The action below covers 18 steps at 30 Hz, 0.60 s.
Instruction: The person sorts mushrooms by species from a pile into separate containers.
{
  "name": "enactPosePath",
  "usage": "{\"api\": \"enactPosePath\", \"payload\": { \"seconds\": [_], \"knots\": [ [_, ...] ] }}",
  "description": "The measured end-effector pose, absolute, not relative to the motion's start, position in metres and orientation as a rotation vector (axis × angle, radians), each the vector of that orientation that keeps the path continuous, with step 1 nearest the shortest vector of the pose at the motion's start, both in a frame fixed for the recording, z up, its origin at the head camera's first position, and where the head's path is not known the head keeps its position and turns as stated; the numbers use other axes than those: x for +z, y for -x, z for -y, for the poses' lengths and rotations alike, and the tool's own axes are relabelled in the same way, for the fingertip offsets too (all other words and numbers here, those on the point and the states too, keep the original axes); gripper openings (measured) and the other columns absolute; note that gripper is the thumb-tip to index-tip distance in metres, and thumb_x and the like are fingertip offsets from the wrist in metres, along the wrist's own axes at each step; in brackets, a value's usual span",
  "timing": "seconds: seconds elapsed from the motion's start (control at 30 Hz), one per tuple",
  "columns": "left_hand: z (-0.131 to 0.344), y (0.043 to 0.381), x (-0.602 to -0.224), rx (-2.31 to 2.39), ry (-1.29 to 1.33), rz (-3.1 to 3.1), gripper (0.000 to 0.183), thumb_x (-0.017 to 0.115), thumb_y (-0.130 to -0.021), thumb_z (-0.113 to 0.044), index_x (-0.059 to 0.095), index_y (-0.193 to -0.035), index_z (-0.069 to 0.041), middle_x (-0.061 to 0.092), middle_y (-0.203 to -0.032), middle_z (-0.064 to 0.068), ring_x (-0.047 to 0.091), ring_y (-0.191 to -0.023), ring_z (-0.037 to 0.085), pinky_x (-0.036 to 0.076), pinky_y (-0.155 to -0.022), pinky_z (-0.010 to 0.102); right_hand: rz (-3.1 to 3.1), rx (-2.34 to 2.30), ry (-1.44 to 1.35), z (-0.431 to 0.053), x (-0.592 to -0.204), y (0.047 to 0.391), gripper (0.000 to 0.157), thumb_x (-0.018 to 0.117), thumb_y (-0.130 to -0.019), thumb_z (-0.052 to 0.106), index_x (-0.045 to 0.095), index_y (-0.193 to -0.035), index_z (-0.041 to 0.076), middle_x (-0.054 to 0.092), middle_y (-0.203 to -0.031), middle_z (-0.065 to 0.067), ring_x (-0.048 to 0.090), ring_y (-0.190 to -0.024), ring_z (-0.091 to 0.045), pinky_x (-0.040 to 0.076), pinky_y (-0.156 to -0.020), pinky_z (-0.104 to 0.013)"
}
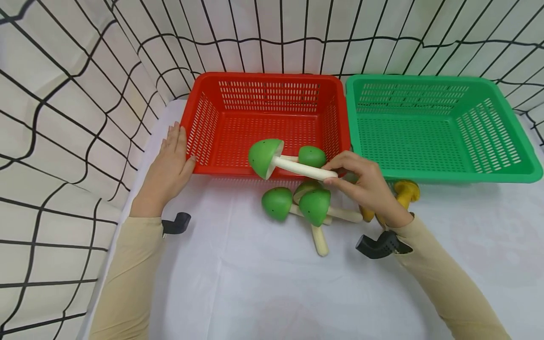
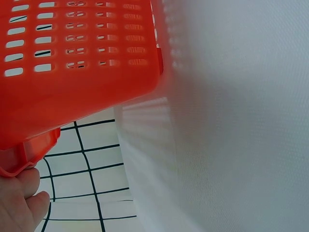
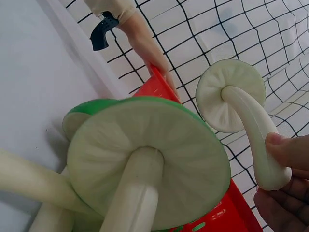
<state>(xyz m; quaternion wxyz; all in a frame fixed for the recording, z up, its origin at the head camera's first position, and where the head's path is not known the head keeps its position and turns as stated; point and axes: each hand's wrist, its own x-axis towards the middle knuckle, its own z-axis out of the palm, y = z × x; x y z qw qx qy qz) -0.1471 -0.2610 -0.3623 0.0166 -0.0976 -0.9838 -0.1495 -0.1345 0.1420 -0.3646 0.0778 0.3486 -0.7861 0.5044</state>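
My right hand (image 1: 361,182) pinches the white stem end of a green-capped toy mushroom (image 1: 264,158), which lies sideways above the front rim of the red basket (image 1: 204,169). In the right wrist view, that mushroom (image 3: 246,116) shows its pale underside. Another green mushroom (image 1: 312,156) is at the basket's front right, partly hidden behind the held one. On the cloth just in front lies a pile of green mushrooms (image 1: 314,208), stems crossing. With fairly straight fingers, my left hand (image 1: 167,167) rests against the red basket's left rim, thumb by the front corner.
A green basket (image 1: 450,177) stands right beside the red one. Yellow mushrooms (image 1: 406,191) lie in front of it, partly hidden by my right hand and wrist. Black wire grid (image 1: 293,41) walls the back and left sides. White cloth (image 1: 255,283) covers the table.
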Motion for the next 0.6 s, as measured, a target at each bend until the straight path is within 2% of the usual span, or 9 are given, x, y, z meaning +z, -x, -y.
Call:
{"api": "enactPosePath", "payload": {
  "seconds": [0.2,0.43,0.6],
  "knots": [
    [0.261,0.147,-0.363,-0.468,0.304,3.053,0.064,0.032,-0.097,-0.022,0.007,-0.146,0.010,0.001,-0.155,0.022,-0.002,-0.143,0.030,0.006,-0.115,0.044,2.394,1.431,-1.021,-0.139,-0.364,0.146,0.019,0.073,-0.076,-0.005,0.071,-0.093,0.003,0.064,-0.090,-0.003,0.053,-0.078,-0.010,0.043,-0.062,-0.018],
    [0.261,0.147,-0.362,-0.474,0.304,3.055,0.065,0.033,-0.096,-0.022,0.006,-0.147,0.010,0.001,-0.155,0.022,-0.002,-0.143,0.030,0.006,-0.115,0.044,2.439,1.420,-0.986,-0.136,-0.359,0.157,0.014,0.072,-0.079,0.000,0.070,-0.093,0.002,0.064,-0.091,-0.004,0.054,-0.080,-0.011,0.045,-0.067,-0.017],
    [0.261,0.147,-0.362,-0.472,0.298,3.050,0.065,0.033,-0.096,-0.022,0.007,-0.147,0.010,0.001,-0.155,0.022,-0.002,-0.143,0.031,0.007,-0.115,0.044,2.475,1.412,-0.993,-0.131,-0.357,0.163,0.013,0.072,-0.081,0.004,0.070,-0.094,0.003,0.064,-0.092,-0.003,0.054,-0.079,-0.011,0.044,-0.065,-0.020]
  ]
}}
